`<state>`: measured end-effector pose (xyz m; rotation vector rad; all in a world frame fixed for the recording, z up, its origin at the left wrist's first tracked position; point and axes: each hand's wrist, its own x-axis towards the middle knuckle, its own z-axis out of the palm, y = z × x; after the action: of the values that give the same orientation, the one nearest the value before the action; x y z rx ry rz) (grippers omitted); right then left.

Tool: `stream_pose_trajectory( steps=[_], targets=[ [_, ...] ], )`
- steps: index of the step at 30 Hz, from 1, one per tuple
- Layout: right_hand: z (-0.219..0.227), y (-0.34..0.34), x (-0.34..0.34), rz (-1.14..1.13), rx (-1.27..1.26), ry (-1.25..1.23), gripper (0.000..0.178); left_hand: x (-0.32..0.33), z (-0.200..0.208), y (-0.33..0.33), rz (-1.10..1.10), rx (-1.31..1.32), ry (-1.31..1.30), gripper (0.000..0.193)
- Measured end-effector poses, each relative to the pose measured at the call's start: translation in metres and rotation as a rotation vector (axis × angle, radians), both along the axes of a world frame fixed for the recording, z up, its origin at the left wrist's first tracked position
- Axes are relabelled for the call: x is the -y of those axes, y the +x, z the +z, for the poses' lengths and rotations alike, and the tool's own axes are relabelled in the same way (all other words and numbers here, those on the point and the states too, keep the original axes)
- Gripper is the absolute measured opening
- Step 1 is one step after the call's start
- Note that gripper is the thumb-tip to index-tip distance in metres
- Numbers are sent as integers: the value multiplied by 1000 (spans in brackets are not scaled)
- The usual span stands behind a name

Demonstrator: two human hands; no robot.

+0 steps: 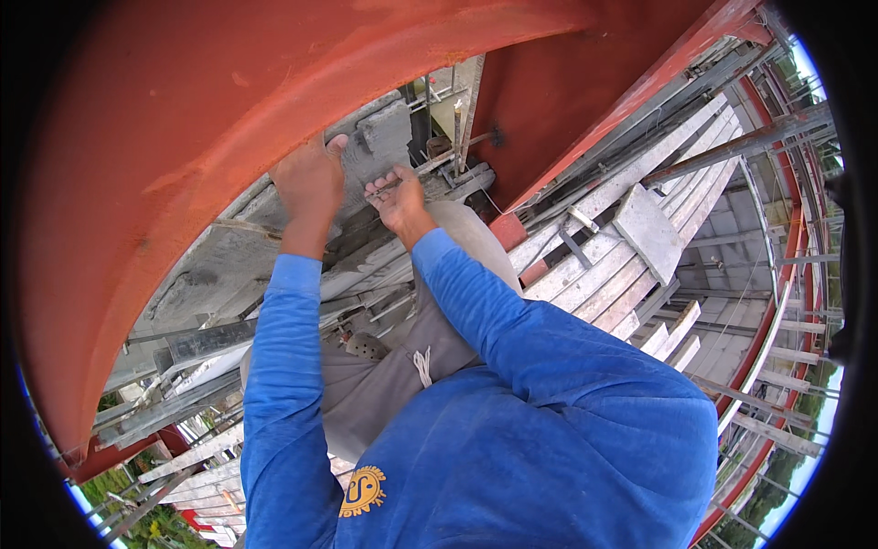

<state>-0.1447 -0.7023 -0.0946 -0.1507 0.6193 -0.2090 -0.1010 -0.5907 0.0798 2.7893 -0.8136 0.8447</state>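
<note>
My left hand (311, 188) reaches up to the lower edge of a large red-painted steel beam (183, 137). Its thumb sticks out to the right, while its fingers are hidden behind the beam's edge. To its right, my right hand (400, 203) is turned partly palm up with its fingers curled. A small dark thing seems to lie at those fingertips, too small to name. Just beyond both hands is a rough grey cement surface (384, 133), with a raised slab-like patch near the left thumb.
Below me are my bent legs in grey trousers (357, 403) and a perforated shoe (366, 346). Scaffold planks (604, 274) run off to the right, bearing a square grey board (647, 233). A metal pole (750, 142) crosses above them. Another red steel beam (549, 101) slants down at upper right.
</note>
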Motion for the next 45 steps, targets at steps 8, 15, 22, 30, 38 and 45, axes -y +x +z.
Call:
stream_pose_trajectory(
  steps=[8,15,22,30,38,45],
  targets=[
    [-12,0,6,37,59,-31,29,2,3,3,-17,-5,5,46],
    [28,-64,51,204,-434,-1109,60,-6,6,-3,25,-145,14,53],
    [44,-61,127,-279,-523,-2100,50,2,3,-3,-29,-89,-17,55],
    [49,-62,147,-93,-451,-2212,39,2,12,-7,-13,-157,-28,53],
    [149,-98,111,403,-422,-2094,50,-2,17,-8,37,-213,-7,53],
    [148,2,69,-64,133,-1631,56,-8,9,-6,-104,-84,-140,54]
  ],
)
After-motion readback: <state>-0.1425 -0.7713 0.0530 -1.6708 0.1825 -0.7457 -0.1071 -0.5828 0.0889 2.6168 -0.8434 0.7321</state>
